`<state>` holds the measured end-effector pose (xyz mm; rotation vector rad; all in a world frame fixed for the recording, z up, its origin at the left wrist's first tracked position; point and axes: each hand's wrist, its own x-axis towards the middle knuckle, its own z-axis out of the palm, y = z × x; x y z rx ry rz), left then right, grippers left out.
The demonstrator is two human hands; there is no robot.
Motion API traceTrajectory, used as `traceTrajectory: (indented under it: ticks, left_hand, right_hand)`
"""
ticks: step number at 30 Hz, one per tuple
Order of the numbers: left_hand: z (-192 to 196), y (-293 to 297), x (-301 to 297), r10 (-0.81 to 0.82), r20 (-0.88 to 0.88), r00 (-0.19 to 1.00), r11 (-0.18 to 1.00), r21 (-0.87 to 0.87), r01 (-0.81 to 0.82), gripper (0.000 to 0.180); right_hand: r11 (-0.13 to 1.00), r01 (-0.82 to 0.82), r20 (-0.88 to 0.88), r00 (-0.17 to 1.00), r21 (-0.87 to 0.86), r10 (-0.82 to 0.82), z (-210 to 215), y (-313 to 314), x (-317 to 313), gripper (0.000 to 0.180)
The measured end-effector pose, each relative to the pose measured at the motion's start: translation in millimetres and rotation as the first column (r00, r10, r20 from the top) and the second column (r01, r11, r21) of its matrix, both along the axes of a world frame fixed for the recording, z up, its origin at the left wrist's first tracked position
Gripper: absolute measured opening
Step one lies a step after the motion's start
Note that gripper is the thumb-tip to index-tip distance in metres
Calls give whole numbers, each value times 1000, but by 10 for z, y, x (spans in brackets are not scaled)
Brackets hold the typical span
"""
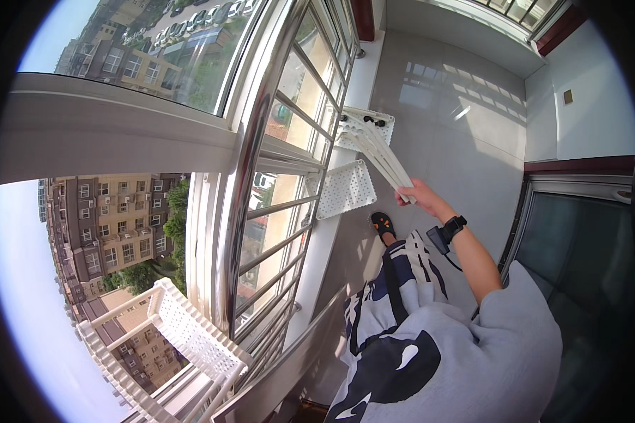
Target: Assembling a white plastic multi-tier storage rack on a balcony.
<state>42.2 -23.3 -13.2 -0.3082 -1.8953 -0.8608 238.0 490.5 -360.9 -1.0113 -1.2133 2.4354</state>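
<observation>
My right hand [418, 195] is closed around the near ends of several white plastic poles [382, 156]. The poles slant away to the far left, their far ends over a white perforated shelf tray [382, 130] on the floor. Several black casters [372, 122] show on that tray beside the pole ends. Another white perforated tray [347, 190] lies nearer, close to the railing and left of my hand. At the lower left is a white plastic rack [190, 331], perforated tiers joined by poles. My left hand is outside the picture.
A metal railing [250, 169] runs along the window on my left. Grey tiles [466, 84] cover the floor, with sunlight patches. A glass door [571, 240] stands on the right. My foot in a black clog [382, 224] is near the closer tray.
</observation>
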Motion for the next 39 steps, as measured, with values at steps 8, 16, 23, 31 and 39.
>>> traceTrajectory:
  ticks: [8, 16, 23, 31, 39]
  left_hand:
    - [-425, -247, 76, -20, -67, 998, 983, -181, 7, 36]
    - [-932, 215, 487, -189, -10, 982, 976, 112, 189, 34]
    - [-1782, 328, 1165, -538, 33, 842, 827, 216, 520, 48]
    - [-2058, 264, 1374, -651, 303, 696, 758, 221, 614, 56]
    - [-1464, 304, 1332, -956, 113, 271, 162, 973, 165, 66]
  right_hand:
    - [943, -285, -262, 910, 170, 322, 1180, -637, -224, 32]
    - [912, -28, -427, 878, 408, 219, 1549, -942, -568, 34]
    - [963, 92, -336, 942, 252, -2, 1869, -1465, -339, 31]
    - [954, 103, -168, 984, 281, -56, 1590, -1431, -148, 27]
    - [893, 12, -93, 995, 450, 33, 2077, -1346, -138, 28]
